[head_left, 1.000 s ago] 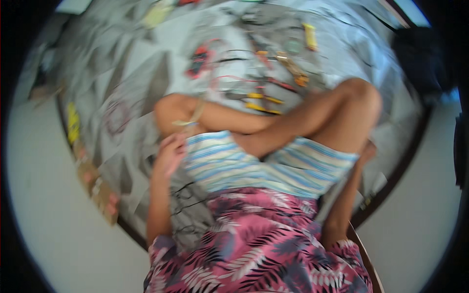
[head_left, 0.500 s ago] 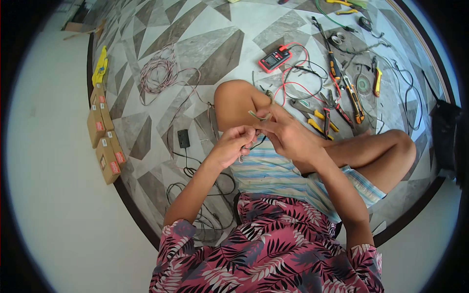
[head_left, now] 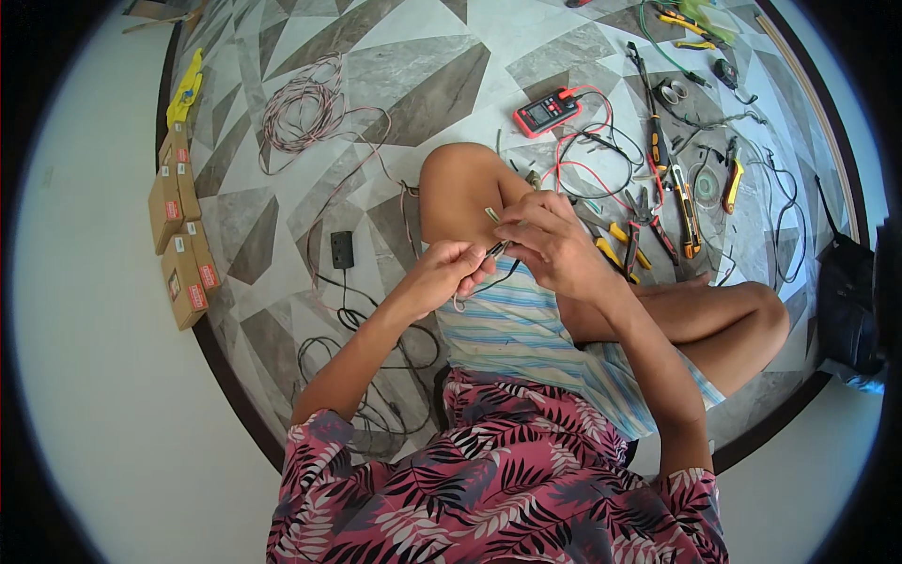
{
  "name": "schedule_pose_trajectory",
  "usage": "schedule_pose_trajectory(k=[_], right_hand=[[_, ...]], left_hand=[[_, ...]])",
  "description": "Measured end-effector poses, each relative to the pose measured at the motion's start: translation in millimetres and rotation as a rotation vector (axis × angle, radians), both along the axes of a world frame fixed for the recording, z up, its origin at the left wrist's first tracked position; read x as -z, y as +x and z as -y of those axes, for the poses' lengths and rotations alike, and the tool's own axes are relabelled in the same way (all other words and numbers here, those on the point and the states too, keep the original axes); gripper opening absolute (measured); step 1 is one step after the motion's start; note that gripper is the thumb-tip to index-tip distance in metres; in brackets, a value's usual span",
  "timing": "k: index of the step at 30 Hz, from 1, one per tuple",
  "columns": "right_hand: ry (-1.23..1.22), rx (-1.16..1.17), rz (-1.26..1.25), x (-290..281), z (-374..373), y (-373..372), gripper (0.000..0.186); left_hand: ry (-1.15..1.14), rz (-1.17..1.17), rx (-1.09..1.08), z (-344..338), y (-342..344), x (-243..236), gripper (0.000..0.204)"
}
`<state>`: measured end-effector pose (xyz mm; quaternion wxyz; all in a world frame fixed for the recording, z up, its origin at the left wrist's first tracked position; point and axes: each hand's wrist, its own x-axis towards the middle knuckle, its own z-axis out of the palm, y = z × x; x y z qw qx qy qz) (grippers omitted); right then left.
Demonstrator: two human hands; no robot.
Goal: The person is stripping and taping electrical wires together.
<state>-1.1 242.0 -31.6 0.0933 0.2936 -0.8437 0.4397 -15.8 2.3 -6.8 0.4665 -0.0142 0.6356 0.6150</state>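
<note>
Above my lap, my left hand (head_left: 445,274) pinches a thin wire (head_left: 496,250) between thumb and fingertips. My right hand (head_left: 554,246) meets it there, its thumb and fingers closed on the same wire. Dark wire ends show between the two hands, but exactly how they join is too small to tell. A small pale green strip (head_left: 492,215) sticks out by my right fingertips; what it is I cannot make out. A black lead (head_left: 507,275) hangs below the hands, and a pale loop of wire curls under my left fingers.
A red-and-black multimeter (head_left: 547,113) lies ahead with its leads spread. To the right are yellow-handled pliers (head_left: 620,252), red-handled wire strippers (head_left: 648,226), a utility knife (head_left: 686,211) and a screwdriver (head_left: 656,141). At left lie coiled wire (head_left: 303,115), a black adapter (head_left: 342,250) and cardboard boxes (head_left: 184,268).
My right fingers have drawn in and closed at the wire, where they were more spread before. More of the dark wire shows between the hands. The whole view has shifted slightly.
</note>
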Motion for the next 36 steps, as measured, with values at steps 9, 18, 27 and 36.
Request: schedule_pose_trajectory(k=[9, 18, 27, 36], right_hand=[[-0.078, -0.137, 0.108, 1, 8, -22, 0.021], [-0.076, -0.096, 0.334, 4, 12, -24, 0.012], [-0.009, -0.091, 0.159, 4, 16, -16, 0.014], [-0.098, -0.008, 0.341, 16, -10, 0, 0.09]], left_hand=[[-0.108, -0.051, -0.005, 5, -5, -3, 0.043], [-0.418, -1.007, 0.154, -1, 1, -4, 0.021], [-0.323, -0.757, 0.166, 8, -5, -15, 0.018], [-0.288, -0.843, 0.284, 53, 24, -3, 0.072]])
